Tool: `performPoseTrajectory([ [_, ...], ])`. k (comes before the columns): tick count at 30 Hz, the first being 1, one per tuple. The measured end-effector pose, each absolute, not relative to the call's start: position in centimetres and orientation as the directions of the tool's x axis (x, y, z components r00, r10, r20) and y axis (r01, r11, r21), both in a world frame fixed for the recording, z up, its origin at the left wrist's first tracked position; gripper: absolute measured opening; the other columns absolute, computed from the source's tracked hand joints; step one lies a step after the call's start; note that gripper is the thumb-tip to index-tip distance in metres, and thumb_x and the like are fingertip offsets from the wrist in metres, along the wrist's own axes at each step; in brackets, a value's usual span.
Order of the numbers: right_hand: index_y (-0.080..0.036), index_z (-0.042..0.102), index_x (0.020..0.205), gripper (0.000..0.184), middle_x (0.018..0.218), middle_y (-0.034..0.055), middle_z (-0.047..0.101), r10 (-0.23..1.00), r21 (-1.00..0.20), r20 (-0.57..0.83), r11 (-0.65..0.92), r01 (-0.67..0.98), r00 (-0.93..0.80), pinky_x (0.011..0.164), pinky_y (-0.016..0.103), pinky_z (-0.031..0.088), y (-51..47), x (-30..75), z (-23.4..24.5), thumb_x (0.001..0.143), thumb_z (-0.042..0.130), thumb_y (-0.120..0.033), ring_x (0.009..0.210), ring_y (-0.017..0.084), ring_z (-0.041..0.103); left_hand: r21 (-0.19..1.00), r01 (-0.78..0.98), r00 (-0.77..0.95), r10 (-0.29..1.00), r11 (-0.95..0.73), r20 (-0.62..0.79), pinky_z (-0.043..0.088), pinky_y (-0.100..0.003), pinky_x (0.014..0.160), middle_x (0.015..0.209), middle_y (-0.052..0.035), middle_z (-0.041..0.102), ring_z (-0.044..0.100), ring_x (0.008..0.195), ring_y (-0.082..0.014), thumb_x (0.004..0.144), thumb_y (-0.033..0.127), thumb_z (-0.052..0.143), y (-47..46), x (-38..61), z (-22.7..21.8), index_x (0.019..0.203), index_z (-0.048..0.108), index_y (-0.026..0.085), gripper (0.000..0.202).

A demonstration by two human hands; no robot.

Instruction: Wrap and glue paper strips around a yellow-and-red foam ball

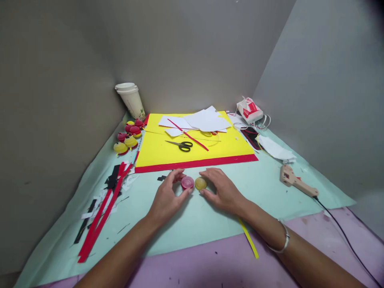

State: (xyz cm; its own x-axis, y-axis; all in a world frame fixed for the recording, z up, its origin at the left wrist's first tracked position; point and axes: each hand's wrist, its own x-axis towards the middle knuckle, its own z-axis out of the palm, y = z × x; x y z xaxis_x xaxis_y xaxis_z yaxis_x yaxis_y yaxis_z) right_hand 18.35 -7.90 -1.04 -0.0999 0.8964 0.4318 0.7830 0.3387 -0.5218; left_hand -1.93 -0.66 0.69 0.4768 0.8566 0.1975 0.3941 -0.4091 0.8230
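My left hand (167, 196) pinches a small round red paper coil (187, 183) between thumb and fingers on the pale green sheet (192, 224). Beside it, my right hand (221, 190) grips a matching yellow paper coil (200, 183) the same way. The two coils lie side by side and nearly touch, just in front of the yellow board's red edge. A silver bangle (283, 238) sits on my right wrist.
A yellow board (168, 154) carries black scissors (182, 145), white paper scraps (204, 120) and a red strip. Finished red and yellow coils (129, 136) and a paper cup (131, 100) stand far left. Red strips (102, 212) lie left; a glue gun (295, 182) lies right.
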Motion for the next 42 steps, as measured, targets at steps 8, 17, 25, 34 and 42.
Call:
performPoseTrajectory([
  [8,-0.024,0.054,0.126,0.042,0.116,0.0104,0.065,0.889,-0.556,0.456,0.321,0.767,-0.041,0.094,0.049,0.048,-7.8,18.8,-0.4,0.085,0.062,-0.025,0.109,0.028,0.057,0.816,0.387,0.509,0.837,-0.43,0.2,0.048,-0.045,0.096,0.114,-0.0084,0.066,0.063,0.104,-0.0239,0.078,0.027,0.07,-0.8,-1.6,0.2,0.123,0.051,0.022,0.049],
  [17,-0.026,0.053,0.124,0.039,0.116,0.0083,0.066,0.887,-0.565,0.46,0.327,0.758,-0.039,0.091,0.046,0.048,-8.2,18.6,1.4,0.086,0.062,-0.027,0.108,0.027,0.058,0.802,0.356,0.566,0.794,-0.479,0.223,0.049,-0.044,0.092,0.111,-0.0095,0.067,0.064,0.104,-0.0261,0.077,0.025,0.071,-1.9,1.0,-0.1,0.126,0.048,0.021,0.053],
  [25,-0.025,0.054,0.123,0.039,0.116,0.0086,0.066,0.9,-0.564,0.432,0.321,0.761,-0.06,0.093,0.047,0.049,-8.1,18.3,0.6,0.085,0.063,-0.026,0.108,0.027,0.058,0.8,0.375,0.567,0.799,-0.469,0.203,0.05,-0.043,0.091,0.11,-0.0094,0.067,0.064,0.1,-0.0254,0.077,0.024,0.068,-1.7,1.2,-0.5,0.124,0.049,0.02,0.051],
  [34,-0.025,0.053,0.124,0.039,0.115,0.0088,0.065,0.901,-0.552,0.428,0.326,0.768,-0.074,0.094,0.049,0.048,-8.2,18.1,0.5,0.085,0.062,-0.025,0.109,0.028,0.058,0.829,0.34,0.554,0.807,-0.444,0.205,0.05,-0.044,0.092,0.108,-0.0092,0.068,0.064,0.101,-0.0252,0.076,0.022,0.067,-1.7,1.2,-0.6,0.123,0.05,0.021,0.05],
  [42,-0.025,0.053,0.124,0.04,0.116,0.0093,0.065,0.9,-0.559,0.427,0.336,0.758,-0.083,0.094,0.049,0.049,-8.2,18.1,0.2,0.086,0.063,-0.026,0.109,0.028,0.057,0.813,0.371,0.567,0.803,-0.449,0.184,0.049,-0.045,0.095,0.111,-0.0101,0.067,0.063,0.104,-0.0264,0.076,0.021,0.067,-1.8,1.0,-0.4,0.123,0.049,0.019,0.05],
])
